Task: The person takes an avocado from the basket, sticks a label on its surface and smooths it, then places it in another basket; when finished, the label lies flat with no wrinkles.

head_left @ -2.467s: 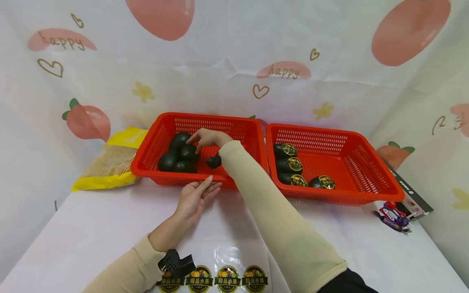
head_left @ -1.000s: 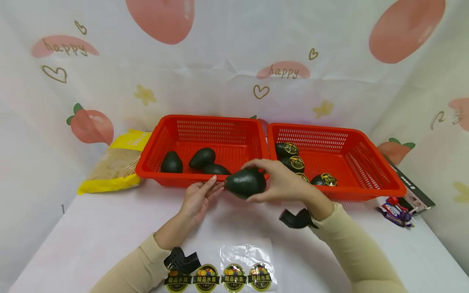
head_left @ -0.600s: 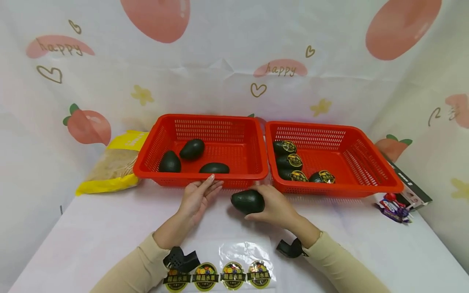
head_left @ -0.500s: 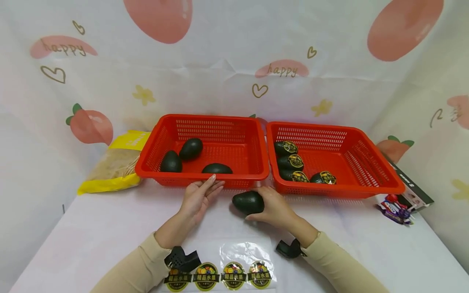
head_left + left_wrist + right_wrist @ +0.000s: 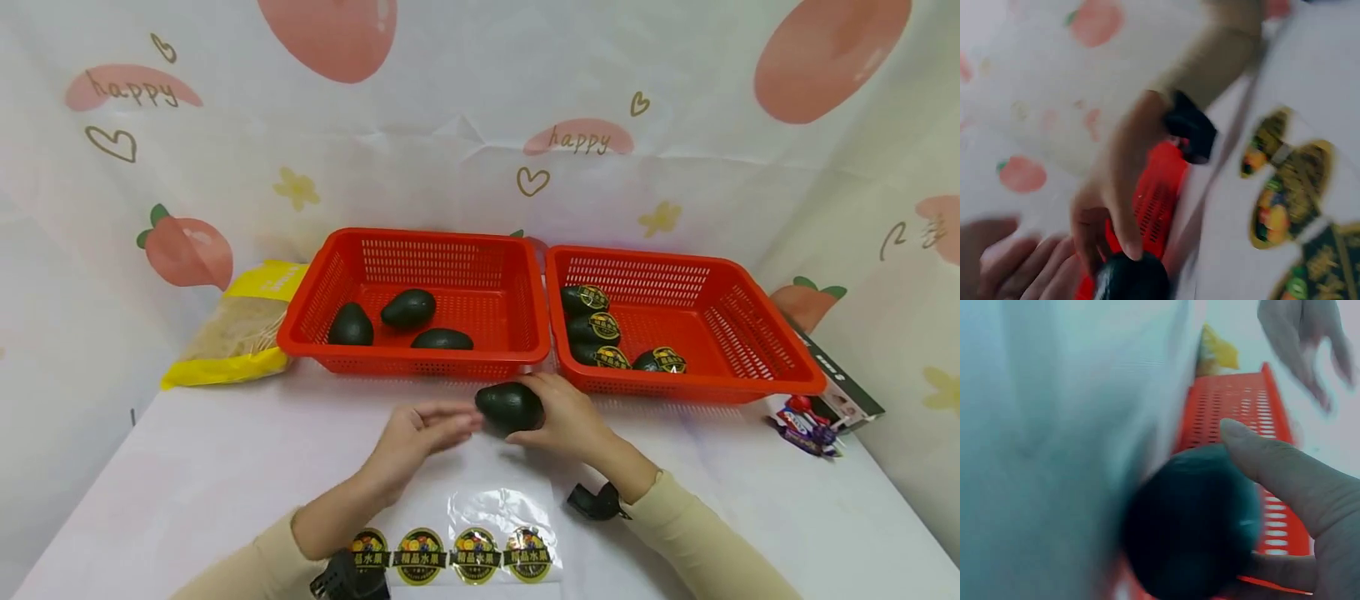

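Observation:
My right hand (image 5: 566, 417) grips a dark green avocado (image 5: 510, 407) in front of the baskets, thumb on its near side and fingers over its far side. In the right wrist view the avocado (image 5: 1191, 519) shows no label on its visible skin. My left hand (image 5: 420, 442) is at the avocado's narrow end with fingers stretched towards it, slightly blurred. Below the hands lies a clear sheet (image 5: 495, 504) with a row of round black-and-gold stickers (image 5: 475, 556). In the left red basket (image 5: 405, 360) lie three avocados (image 5: 442, 338) without stickers.
The right red basket (image 5: 697, 387) holds several avocados (image 5: 592, 329) with gold stickers. A yellow-edged bag (image 5: 240, 329) leans by the left basket. Wrapped candies (image 5: 806, 429) and a dark box (image 5: 847, 392) lie at the right. A printed cloth (image 5: 420, 150) hangs behind.
My right hand has taken an avocado out of the left basket and brought it forward over the table. My left hand has left that basket's front rim and moved to the avocado.

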The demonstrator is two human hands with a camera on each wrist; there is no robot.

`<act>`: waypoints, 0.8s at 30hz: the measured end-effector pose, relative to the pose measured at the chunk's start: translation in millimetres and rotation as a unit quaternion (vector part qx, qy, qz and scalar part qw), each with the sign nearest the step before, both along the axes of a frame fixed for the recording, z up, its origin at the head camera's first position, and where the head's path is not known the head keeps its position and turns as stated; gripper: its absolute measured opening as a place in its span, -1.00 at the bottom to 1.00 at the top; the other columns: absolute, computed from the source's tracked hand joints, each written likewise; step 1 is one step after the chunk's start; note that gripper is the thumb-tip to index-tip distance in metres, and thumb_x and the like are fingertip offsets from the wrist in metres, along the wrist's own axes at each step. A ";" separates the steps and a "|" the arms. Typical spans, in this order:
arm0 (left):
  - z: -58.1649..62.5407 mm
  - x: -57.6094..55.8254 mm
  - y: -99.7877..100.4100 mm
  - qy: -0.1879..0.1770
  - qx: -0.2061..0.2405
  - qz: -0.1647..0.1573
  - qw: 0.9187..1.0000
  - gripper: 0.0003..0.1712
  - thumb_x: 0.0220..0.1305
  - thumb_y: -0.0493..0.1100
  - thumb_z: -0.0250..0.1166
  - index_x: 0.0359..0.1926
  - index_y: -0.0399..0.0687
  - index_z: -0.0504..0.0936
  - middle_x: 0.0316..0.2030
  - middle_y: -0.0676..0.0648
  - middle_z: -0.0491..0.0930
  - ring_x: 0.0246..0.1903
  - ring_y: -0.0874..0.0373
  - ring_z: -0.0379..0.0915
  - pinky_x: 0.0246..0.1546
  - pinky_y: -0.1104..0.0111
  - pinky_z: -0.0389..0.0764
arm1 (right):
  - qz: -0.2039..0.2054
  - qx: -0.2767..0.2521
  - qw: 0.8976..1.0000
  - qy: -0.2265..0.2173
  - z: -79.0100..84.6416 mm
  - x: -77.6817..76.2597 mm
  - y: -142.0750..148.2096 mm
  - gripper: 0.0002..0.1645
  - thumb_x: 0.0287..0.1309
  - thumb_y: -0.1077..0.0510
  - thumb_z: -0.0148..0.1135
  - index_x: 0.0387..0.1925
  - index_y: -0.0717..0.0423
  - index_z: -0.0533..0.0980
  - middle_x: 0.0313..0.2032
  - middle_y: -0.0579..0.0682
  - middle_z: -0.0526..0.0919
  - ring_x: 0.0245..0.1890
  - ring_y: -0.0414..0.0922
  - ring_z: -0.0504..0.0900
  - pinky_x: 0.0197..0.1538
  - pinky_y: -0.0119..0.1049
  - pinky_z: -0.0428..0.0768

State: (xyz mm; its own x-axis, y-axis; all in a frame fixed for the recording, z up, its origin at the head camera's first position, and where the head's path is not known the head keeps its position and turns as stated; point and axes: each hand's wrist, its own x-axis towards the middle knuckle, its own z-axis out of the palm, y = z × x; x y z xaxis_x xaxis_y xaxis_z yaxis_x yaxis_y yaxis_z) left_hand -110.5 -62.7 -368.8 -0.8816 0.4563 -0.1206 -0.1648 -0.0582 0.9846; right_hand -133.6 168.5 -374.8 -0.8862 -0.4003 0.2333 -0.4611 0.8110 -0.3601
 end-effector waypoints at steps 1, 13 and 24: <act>-0.2 10.6 2.3 0.077 -0.066 -0.064 0.993 -0.60 0.24 -0.22 0.22 0.06 -0.37 0.52 -0.05 -0.17 0.64 -0.06 0.16 0.60 0.01 0.36 0.56 | -0.004 0.000 1.000 0.008 3.2 4.0 2.7 -0.10 -0.37 -0.14 0.56 0.07 0.18 0.48 -0.01 0.06 0.58 0.01 0.00 0.52 0.05 -0.04 0.53; -34.8 58.0 11.7 0.476 -0.447 -0.263 0.710 -0.34 0.35 0.13 0.02 0.34 -0.12 0.26 0.37 -0.10 0.20 0.37 0.01 0.09 0.30 0.18 0.27 | 0.119 -0.094 0.985 -0.086 -3.6 65.3 15.1 -0.44 -0.16 0.08 0.48 -0.06 0.19 0.55 -0.20 -0.03 0.60 -0.31 -0.22 0.52 -0.33 -0.49 0.52; -47.8 53.3 11.9 0.472 -0.416 -0.172 0.758 -0.32 0.33 0.15 0.04 0.28 -0.23 0.32 0.33 -0.14 0.27 0.31 0.01 0.19 0.24 0.17 0.35 | 0.130 -0.040 0.985 -0.109 -33.6 69.7 12.9 -0.34 -0.17 0.02 0.47 0.03 0.18 0.55 0.11 0.01 0.50 0.13 -0.02 0.44 0.17 -0.12 0.45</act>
State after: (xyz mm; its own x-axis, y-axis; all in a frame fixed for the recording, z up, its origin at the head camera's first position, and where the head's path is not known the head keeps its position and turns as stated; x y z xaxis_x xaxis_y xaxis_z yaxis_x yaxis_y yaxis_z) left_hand -57.2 -50.7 -416.6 -0.6002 0.7910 0.1186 0.7719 0.5340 0.3450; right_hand -63.9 181.4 -408.4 -0.7890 -0.6080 0.0883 -0.5537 0.6415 -0.5310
